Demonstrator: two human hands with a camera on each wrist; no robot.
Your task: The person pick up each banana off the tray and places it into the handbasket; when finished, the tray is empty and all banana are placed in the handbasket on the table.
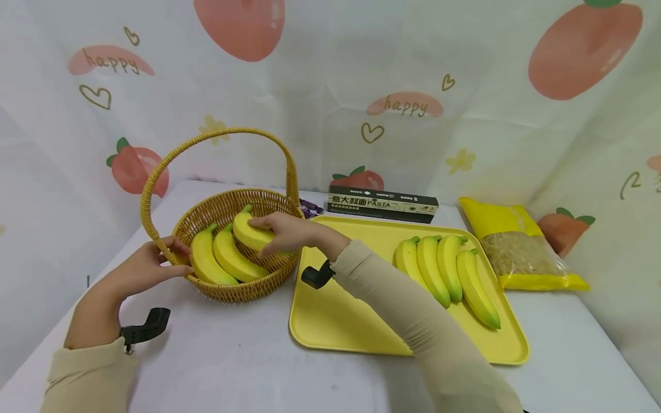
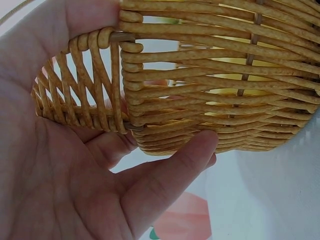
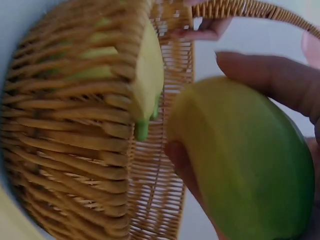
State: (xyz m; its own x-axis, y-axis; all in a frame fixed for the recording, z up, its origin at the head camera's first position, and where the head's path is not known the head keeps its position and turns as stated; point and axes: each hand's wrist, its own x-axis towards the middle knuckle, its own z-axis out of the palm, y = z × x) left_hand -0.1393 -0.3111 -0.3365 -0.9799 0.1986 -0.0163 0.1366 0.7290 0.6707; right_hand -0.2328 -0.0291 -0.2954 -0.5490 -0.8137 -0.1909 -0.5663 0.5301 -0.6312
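My left hand (image 1: 151,263) holds the wicker basket (image 1: 242,291) at its left side, where the tall handle (image 1: 150,195) joins the rim. Seen from the left wrist, the thumb lies along the woven wall and the handle's base passes between thumb and fingers. A yellow banana (image 1: 248,231) with a green stem is gripped in my right hand (image 1: 290,232), over the basket's right part. From the right wrist, the banana's green end (image 3: 265,200) points toward the camera. Two more bananas, a left one (image 1: 206,258) and a right one (image 1: 234,258), lie side by side inside the basket.
Right of the basket lies a yellow tray (image 1: 341,321) with several bananas (image 1: 434,269) on its right half. A black pasta box (image 1: 382,204) stands behind it, near a purple wrapper (image 1: 310,209). A yellow bag (image 1: 521,246) lies at the right against the patterned curtain (image 1: 320,115).
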